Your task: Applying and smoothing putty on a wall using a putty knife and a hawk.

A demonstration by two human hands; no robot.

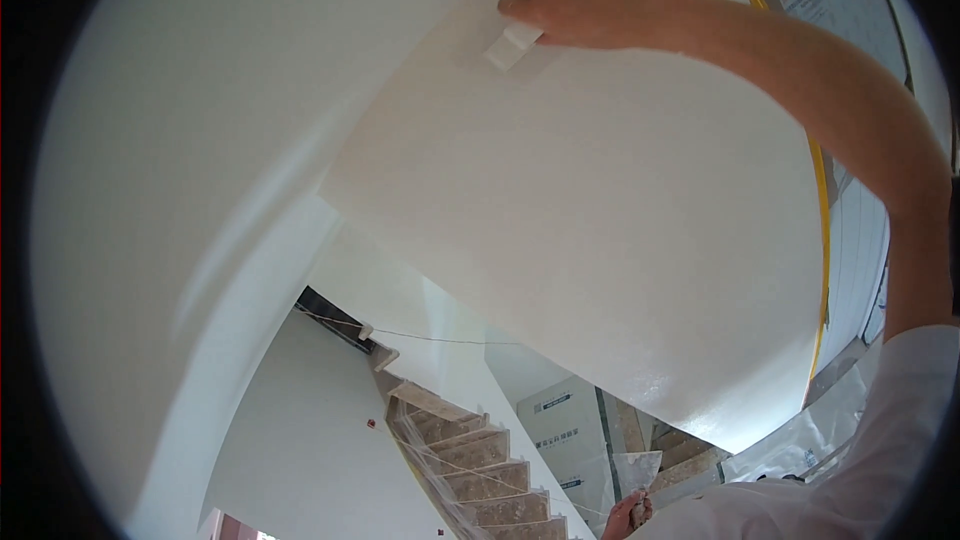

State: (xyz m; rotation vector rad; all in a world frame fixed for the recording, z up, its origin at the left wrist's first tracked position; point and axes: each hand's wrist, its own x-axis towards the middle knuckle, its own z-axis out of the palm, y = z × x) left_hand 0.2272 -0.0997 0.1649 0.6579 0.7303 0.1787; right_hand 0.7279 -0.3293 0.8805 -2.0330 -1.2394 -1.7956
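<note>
**Smoothing a white surface overhead, most of it already even**

Raised high, the right hand (575, 0), with fingers (520, 8) curled closed around a small pale block (512, 44) (a sanding pad or a small scraper, hard to tell which); pressed flat against the white slanted surface (600, 220). Down at the lower edge, the left hand (625, 517), closed on the handle of a wide putty knife (637, 470), blade up and not touching anything. Around the block, a slightly duller patch; elsewhere smooth and uniform white, so probably only touch-ups left near the top. Below, a staircase (480, 465) wrapped in clear plastic sheet; on the right, a yellow edge strip (822, 240) along the border of the surface.
</note>
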